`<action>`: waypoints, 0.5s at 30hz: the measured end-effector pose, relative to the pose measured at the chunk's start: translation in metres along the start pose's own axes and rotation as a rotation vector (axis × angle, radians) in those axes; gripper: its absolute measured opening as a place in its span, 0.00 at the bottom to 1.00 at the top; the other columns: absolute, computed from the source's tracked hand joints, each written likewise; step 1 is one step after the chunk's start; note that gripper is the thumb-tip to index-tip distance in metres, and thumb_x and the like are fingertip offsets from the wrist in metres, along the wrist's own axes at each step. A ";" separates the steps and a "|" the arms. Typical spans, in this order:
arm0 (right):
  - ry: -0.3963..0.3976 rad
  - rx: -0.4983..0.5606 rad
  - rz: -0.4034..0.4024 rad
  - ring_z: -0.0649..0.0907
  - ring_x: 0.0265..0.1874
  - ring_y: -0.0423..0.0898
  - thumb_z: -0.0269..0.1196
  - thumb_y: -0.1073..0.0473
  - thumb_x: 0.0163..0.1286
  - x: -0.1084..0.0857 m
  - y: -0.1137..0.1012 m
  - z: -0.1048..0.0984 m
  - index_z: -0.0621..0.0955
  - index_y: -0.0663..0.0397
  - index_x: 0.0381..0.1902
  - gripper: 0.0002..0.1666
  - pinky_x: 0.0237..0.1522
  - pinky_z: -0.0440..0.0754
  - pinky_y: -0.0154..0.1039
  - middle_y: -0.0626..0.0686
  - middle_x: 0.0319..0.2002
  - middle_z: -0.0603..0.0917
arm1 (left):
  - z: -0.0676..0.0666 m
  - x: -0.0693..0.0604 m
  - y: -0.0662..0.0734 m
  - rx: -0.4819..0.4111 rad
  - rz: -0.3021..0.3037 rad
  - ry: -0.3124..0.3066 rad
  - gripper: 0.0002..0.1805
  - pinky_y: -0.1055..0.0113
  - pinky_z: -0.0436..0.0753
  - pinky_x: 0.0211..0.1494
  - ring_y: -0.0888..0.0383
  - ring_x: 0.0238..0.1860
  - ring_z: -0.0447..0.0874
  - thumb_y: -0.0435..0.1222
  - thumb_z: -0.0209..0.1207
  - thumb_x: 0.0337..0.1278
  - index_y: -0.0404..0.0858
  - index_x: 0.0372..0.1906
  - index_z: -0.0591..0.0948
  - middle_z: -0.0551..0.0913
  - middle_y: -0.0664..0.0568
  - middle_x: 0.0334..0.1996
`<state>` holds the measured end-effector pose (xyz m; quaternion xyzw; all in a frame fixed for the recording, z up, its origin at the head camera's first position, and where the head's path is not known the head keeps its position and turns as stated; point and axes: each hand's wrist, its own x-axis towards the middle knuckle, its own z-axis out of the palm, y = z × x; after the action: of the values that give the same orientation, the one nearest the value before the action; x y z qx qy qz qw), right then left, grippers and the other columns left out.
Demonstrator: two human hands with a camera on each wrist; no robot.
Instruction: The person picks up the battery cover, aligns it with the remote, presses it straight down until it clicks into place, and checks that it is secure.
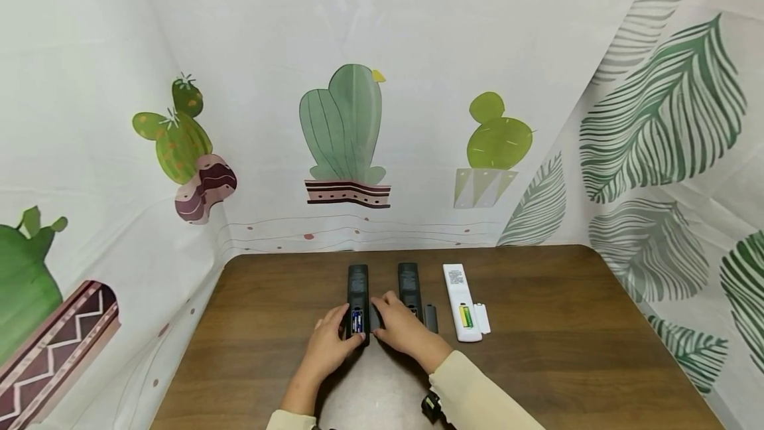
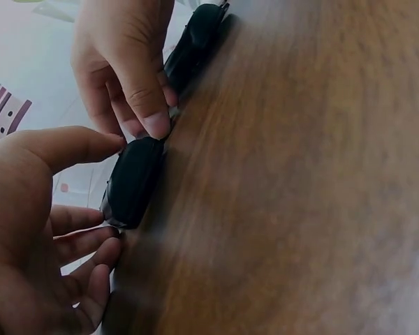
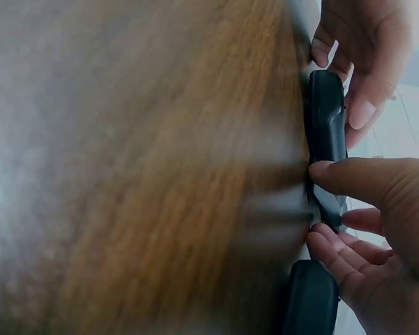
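I've got the L hand (image 1: 327, 348) gripping the left black remote (image 1: 357, 297) across its width, thumb on one edge, fingers on the other. Remote lies back-up on the table (image 1: 256, 344), bay exposed w/ blue batteries (image 1: 357, 321) in it. R hand (image 1: 404, 329) pinches a dark cover (image 1: 375, 318) just right of that remote, btwn it & the middle black remote (image 1: 409, 277). I can't tell from my feeds if the cover touches the table or is lifted.

Main risk IMO: the cover slips or twists, b/c it's thin & pinched only by its edges. L thumb sits right by the bay, so it could foul the cover or nudge a batt. I can't confirm the batts are flush either; a proud one could block things. If the L grip eases, any sideways push might swing the remote.

R hand also reaches over the middle remote's lower end, so a low wrist could drag it or bump the second dark cover (image 1: 431, 318) beside it. Those 2 covers look alike, so a mix-up is poss. White remote (image 1: 459, 294) & white cover (image 1: 481, 318) are farther right, prob OK unless the R sleeve (image 1: 477, 390) sweeps wide.
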<state>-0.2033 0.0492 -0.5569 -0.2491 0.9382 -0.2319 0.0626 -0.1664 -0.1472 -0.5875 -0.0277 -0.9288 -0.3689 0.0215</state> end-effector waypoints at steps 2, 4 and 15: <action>-0.007 0.025 0.015 0.83 0.46 0.47 0.72 0.57 0.64 0.001 0.000 0.000 0.70 0.62 0.72 0.41 0.47 0.85 0.39 0.58 0.56 0.74 | 0.000 0.000 -0.001 -0.010 0.003 -0.015 0.45 0.61 0.78 0.45 0.54 0.47 0.77 0.51 0.71 0.48 0.36 0.71 0.72 0.77 0.45 0.67; -0.007 0.044 0.017 0.82 0.43 0.45 0.72 0.58 0.63 0.001 -0.001 -0.001 0.70 0.62 0.71 0.41 0.45 0.85 0.38 0.57 0.55 0.73 | 0.000 0.000 -0.001 -0.016 0.005 -0.026 0.46 0.63 0.77 0.44 0.56 0.46 0.77 0.51 0.72 0.46 0.36 0.71 0.71 0.76 0.44 0.67; 0.042 0.017 -0.067 0.86 0.45 0.50 0.68 0.61 0.68 0.000 -0.001 -0.003 0.73 0.49 0.66 0.30 0.46 0.86 0.42 0.56 0.55 0.80 | 0.000 0.000 -0.002 -0.019 0.034 -0.023 0.46 0.61 0.77 0.46 0.55 0.46 0.77 0.50 0.73 0.47 0.36 0.71 0.71 0.76 0.45 0.67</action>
<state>-0.2036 0.0493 -0.5542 -0.2752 0.9284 -0.2468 0.0372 -0.1665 -0.1488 -0.5884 -0.0477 -0.9248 -0.3770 0.0167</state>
